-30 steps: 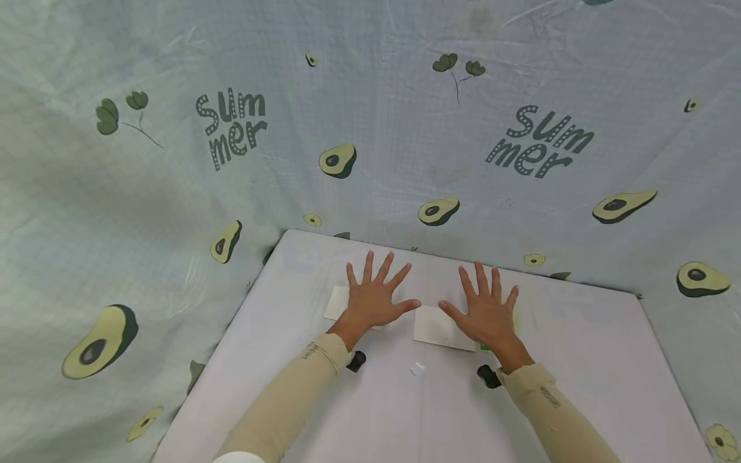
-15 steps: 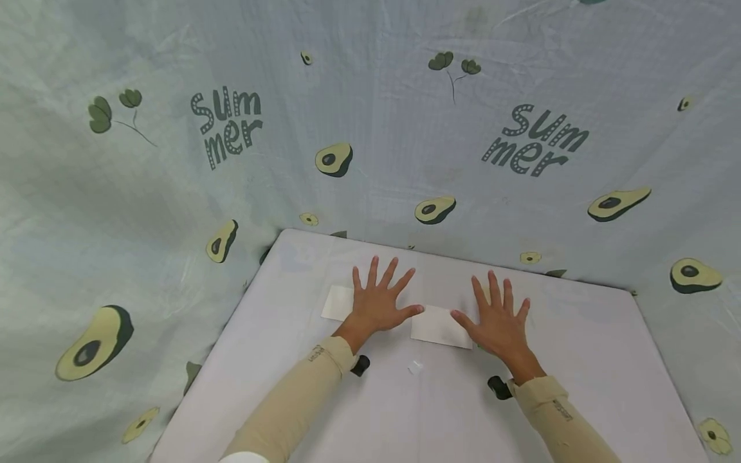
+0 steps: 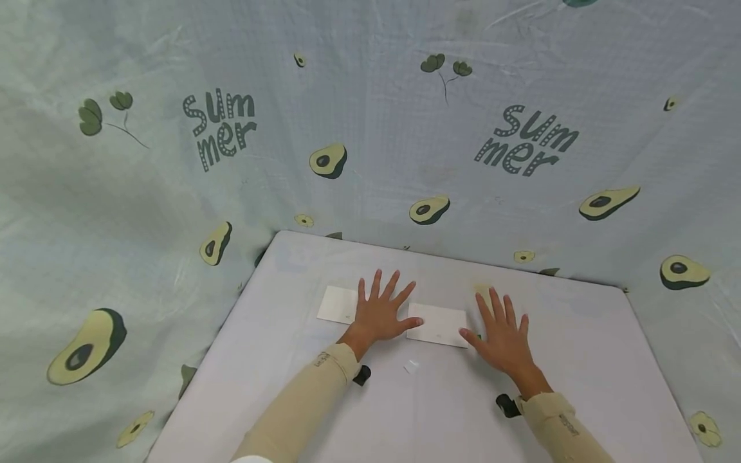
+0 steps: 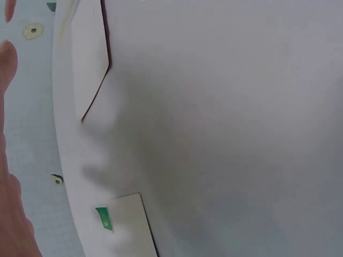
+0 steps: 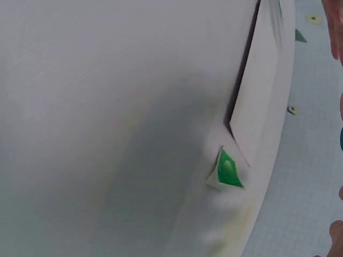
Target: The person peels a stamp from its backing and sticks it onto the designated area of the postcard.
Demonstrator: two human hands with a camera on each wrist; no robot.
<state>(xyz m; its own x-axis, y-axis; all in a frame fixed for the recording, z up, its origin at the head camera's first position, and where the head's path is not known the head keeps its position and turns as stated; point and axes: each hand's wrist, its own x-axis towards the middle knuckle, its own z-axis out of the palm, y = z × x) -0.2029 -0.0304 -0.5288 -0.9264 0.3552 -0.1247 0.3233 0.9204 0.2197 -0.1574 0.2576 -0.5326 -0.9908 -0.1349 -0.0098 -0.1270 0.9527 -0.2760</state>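
In the head view my left hand (image 3: pixel 380 316) is spread, with straight fingers, between two flat white cards. It partly covers the left card (image 3: pixel 337 303), and its thumb overlaps the edge of the middle card (image 3: pixel 438 326). My right hand (image 3: pixel 505 339) is spread likewise at that card's right end, its thumb near the corner. Neither hand holds anything; the shadows in the wrist views suggest both are above the table. A small green-and-white piece (image 5: pixel 228 170) lies beside a card (image 5: pixel 257 88) in the right wrist view. The left wrist view shows a green strip (image 4: pixel 104 218) at another card's (image 4: pixel 131 225) end.
Beneath everything is a white table (image 3: pixel 382 411). A small clear or whitish scrap (image 3: pixel 411 366) lies in front of the middle card. A fabric curtain (image 3: pixel 370 116) printed with avocados and "summer" rises behind the table and along its sides. Dark wrist devices (image 3: pixel 508 406) show below the wrists.
The right hand has drawn to the right and nearer the person, baring the middle card's right end. The left hand has come slightly nearer. The head view has shifted a little.
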